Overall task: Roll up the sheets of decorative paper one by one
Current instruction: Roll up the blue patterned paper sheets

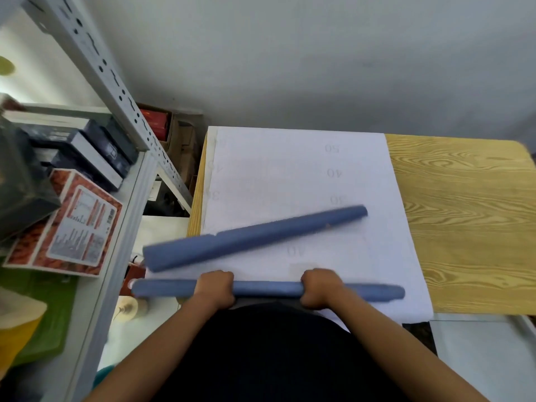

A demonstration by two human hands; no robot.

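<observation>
Both hands, left and right, have fingers curled round the near roll, lying crosswise, flat sheet stretching away ahead.

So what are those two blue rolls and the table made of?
The blue roll in both hands and the loose blue roll look like matte paper rolled white side inward; white shows at the ends. The table shows wood grain, glossy enough that it may be laminate.

We grip a blue-grey paper roll in our left hand and right hand. Beyond our knuckles lies a second blue-grey roll on white sheets faintly printed with grey numbers. Right of our right hand, the table shows yellow wood grain.
</observation>
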